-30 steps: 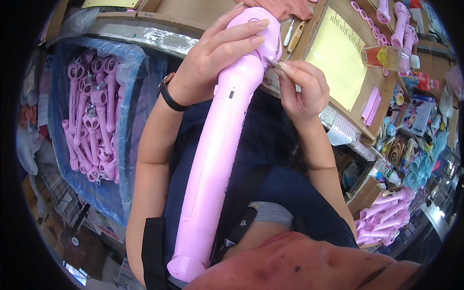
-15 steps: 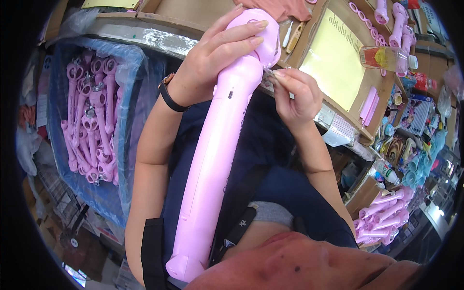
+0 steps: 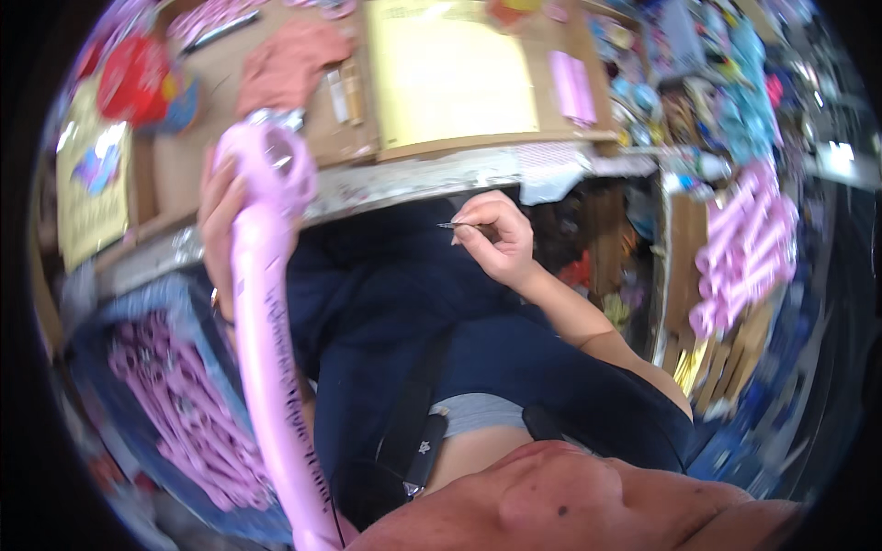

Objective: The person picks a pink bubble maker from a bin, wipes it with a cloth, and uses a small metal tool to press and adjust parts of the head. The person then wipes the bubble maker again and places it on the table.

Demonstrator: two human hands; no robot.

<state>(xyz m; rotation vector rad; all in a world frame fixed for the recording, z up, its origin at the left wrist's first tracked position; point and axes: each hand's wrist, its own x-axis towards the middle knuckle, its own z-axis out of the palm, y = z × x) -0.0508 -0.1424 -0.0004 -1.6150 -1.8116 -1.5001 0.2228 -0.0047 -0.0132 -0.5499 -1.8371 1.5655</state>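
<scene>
A long pink toy wand point(image 3: 262, 303) with a rounded, open-ringed head stands nearly upright on the left side of the view. My left hand point(image 3: 220, 207) is wrapped round it just below the head, with its fingers partly hidden behind the wand. Dark lettering runs down the shaft, and the lower end reaches the bottom of the picture. To the right, over my dark apron, my right hand point(image 3: 501, 239) pinches a thin pointed metal tool point(image 3: 447, 225) between thumb and fingers. The tool is apart from the wand; its exact kind is too small to tell.
A blue-lined bin point(image 3: 197, 308) full of similar pink wands point(image 3: 175, 404) stands at the left. On the bench lie an orange cloth point(image 3: 289, 69), a wooden-handled tool point(image 3: 351, 92), a yellow sheet point(image 3: 450, 83) and pink pieces point(image 3: 571, 87). More pink wands point(image 3: 746, 248) are piled at right.
The wand and my left hand have shifted left and down, and its lettered side now shows. My right hand has drawn away from the wand's head with the pointed tool. The view has swung.
</scene>
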